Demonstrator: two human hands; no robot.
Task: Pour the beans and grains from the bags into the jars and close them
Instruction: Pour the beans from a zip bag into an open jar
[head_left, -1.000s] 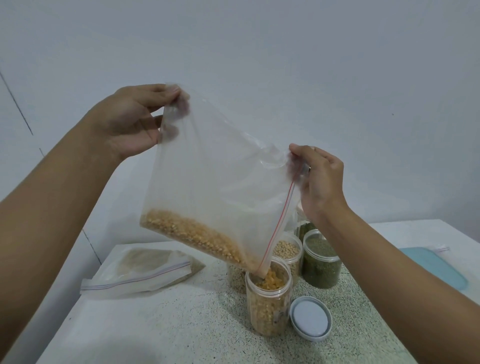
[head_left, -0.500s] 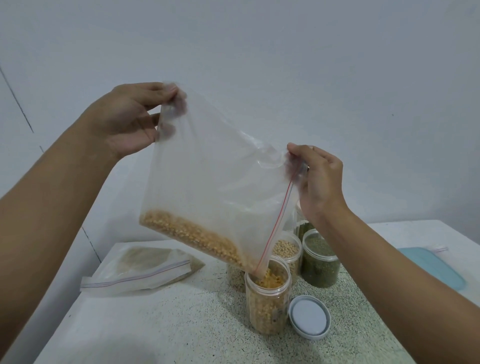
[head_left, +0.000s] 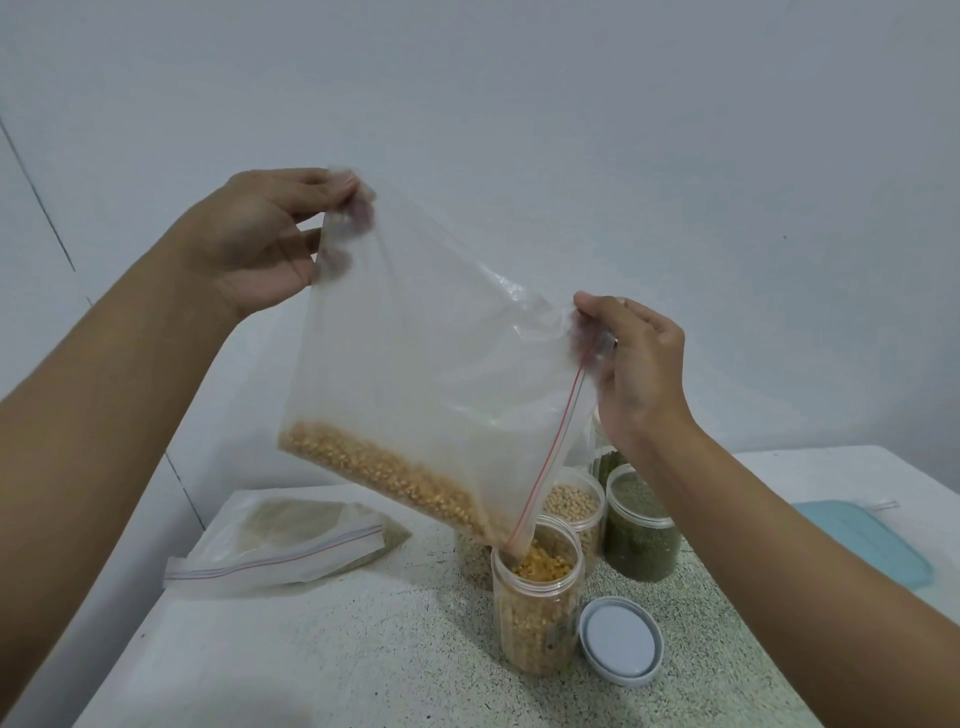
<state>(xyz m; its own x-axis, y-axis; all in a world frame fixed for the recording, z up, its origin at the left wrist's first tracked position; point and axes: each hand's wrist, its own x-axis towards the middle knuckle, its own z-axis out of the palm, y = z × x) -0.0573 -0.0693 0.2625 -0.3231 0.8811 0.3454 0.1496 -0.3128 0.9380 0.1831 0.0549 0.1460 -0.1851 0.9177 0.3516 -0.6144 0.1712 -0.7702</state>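
Your left hand (head_left: 260, 239) is raised at the upper left, and its fingers (head_left: 311, 179) pinch the top corner of a clear zip bag (head_left: 431, 364). Your right hand (head_left: 639, 374) is lower and to the right. Its fingers (head_left: 597, 304) pinch the bag at the upper end of the red zip line. Both hands are gripping the bag, which hangs stretched between them above the bench (head_left: 311, 649).

The bag is tilted down to the right. A band of yellow grains (head_left: 384, 478) lies along its lower edge, sloping toward the lowest corner. That corner dips into the mouth of an open clear jar (head_left: 535, 597), which stands upright on the speckled part of the bench. The jar is nearly full of the same yellow grains.

Its round lid (head_left: 621, 642), pale grey with a white centre, lies flat on the bench just to the right of the jar, a little nearer to you.

Behind the open jar stands a jar of pale beans (head_left: 571, 506). To the right of that one is a jar of green beans (head_left: 641, 525). More jars stand behind these, but the bag and your right wrist hide most of them.

At the far left of the bench lies a second zip bag (head_left: 291, 540), flat, with brownish contents that are too blurred to name. A pale blue flat thing (head_left: 862, 540) lies at the right edge of the bench, partly behind your right forearm.
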